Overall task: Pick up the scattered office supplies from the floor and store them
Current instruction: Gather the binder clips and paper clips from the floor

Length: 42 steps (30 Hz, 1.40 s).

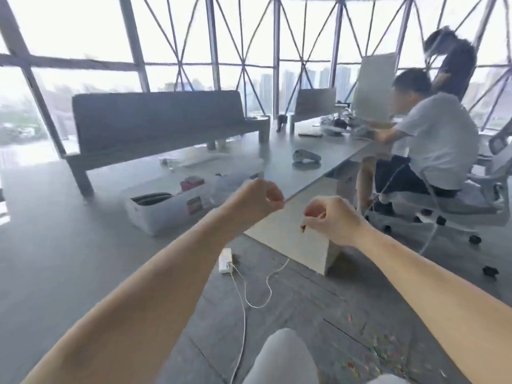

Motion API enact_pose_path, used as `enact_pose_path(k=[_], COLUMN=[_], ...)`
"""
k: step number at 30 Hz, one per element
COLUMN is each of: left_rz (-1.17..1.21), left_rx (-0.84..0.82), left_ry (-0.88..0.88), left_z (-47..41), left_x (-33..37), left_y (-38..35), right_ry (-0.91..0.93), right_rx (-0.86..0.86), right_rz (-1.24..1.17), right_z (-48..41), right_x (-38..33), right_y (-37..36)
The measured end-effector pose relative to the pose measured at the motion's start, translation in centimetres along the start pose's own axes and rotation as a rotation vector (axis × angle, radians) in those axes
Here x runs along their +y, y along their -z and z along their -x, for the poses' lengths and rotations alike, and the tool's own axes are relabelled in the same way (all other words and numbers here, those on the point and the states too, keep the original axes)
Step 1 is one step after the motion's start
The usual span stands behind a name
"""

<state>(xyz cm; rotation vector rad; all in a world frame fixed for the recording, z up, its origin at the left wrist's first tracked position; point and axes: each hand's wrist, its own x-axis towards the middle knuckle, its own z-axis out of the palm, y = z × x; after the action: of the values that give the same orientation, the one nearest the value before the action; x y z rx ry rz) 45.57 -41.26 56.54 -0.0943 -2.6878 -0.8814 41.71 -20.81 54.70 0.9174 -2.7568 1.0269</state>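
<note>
Head view: both arms are held up in front of the desk's (291, 167) near end, above the floor. The right hand (329, 217) is closed, and a small dark item (303, 228) is pinched between its thumb and fingertips, so that it hangs just under the hand. What kind of item it is cannot be told, because it is too small and blurred. The left hand (260, 198) is clenched too, with the fingers curled into the palm; whether something is kept inside cannot be seen. The two hands are held near each other, not touching, at almost the same height.

It is judged that the item is held by such a fine pinch because it is tiny and would slip from a wider grip, and that the hands are held up so that it can be carried to storage. A white box (166, 214) is seen just beyond the left hand, beside the desk's near end; it is probably the place meant for storing.

More supplies (388, 353), small and colourful, are scattered on the floor at the lower right, well apart from both hands. The task is therefore judged as only partly done: one item is in hand, and many are left on the floor.
</note>
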Motion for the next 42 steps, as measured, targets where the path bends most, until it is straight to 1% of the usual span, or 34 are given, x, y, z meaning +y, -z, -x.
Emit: enact_pose_path(k=[2, 5, 8, 10, 12, 14, 17, 20, 22, 23, 25, 28, 30, 31, 33, 36, 39, 42], left_rz=[-0.035, -0.069, -0.096, -0.122, -0.167, -0.208, -0.236, -0.208, -0.203, -0.222, -0.274, -0.273, -0.257, -0.250, -0.250, -0.286, -0.319, -0.285], left_rx=[0.064, 0.193, 0.301, 0.326, 0.289, 0.192, 0.032, -0.043, -0.047, -0.015, 0.120, 0.336, 0.415, 0.416, 0.349, 0.243, 0.242, 0.249], left_ry=[0.051, 0.120, 0.216, 0.273, 0.296, 0.301, 0.283, 0.256, 0.244, 0.246, 0.271, 0.300, 0.324, 0.352, 0.441, 0.526, 0.527, 0.540], left_z=[1.6, 3.5, 4.3, 3.8, 2.3, 0.1, -2.7, -3.9, -4.0, -3.8, -3.0, -1.8, -1.7, -1.7, -2.0, -2.3, -2.2, -2.2], left_x=[-2.5, -6.5, -10.6, -13.0, -15.2, -17.2, -19.6, -22.2, -24.0, -24.9, -26.3, -27.1, -27.3, -27.7, -28.3, -28.7, -28.7, -28.7], left_y=[4.3, 9.4, 12.9, 14.5, 15.7, 16.4, 16.3, 15.8, 15.9, 16.1, 16.6, 16.5, 16.4, 16.3, 16.5, 16.6, 16.4, 16.5], right_ry=[0.067, 0.155, 0.217, 0.247, 0.285, 0.316, 0.321, 0.329, 0.351, 0.363, 0.384, 0.402, 0.410, 0.416, 0.418, 0.372, 0.400, 0.388], right_rx=[-0.009, 0.050, 0.036, 0.015, 0.007, 0.033, 0.060, 0.019, -0.001, -0.012, -0.032, -0.123, -0.213, -0.250, -0.343, -0.513, -0.573, -0.586], right_rz=[-0.002, -0.008, 0.002, 0.031, 0.079, 0.120, 0.101, 0.092, 0.075, 0.065, 0.030, -0.031, -0.017, 0.016, 0.063, 0.036, 0.091, 0.163], right_z=[-1.4, -3.9, -6.5, -8.3, -10.5, -13.4, -17.6, -20.8, -22.5, -23.2, -24.5, -26.5, -27.6, -27.9, -28.1, -27.9, -27.7, -27.3], right_x=[-4.5, -9.5, -13.0, -14.5, -15.5, -16.0, -15.7, -15.1, -14.8, -14.8, -15.2, -16.6, -17.6, -18.0, -18.6, -19.3, -19.8, -19.8], right_y=[-1.6, -3.6, -5.5, -6.5, -7.0, -7.0, -7.3, -9.1, -10.5, -11.2, -12.2, -13.7, -15.1, -15.8, -17.2, -18.7, -20.3, -21.5])
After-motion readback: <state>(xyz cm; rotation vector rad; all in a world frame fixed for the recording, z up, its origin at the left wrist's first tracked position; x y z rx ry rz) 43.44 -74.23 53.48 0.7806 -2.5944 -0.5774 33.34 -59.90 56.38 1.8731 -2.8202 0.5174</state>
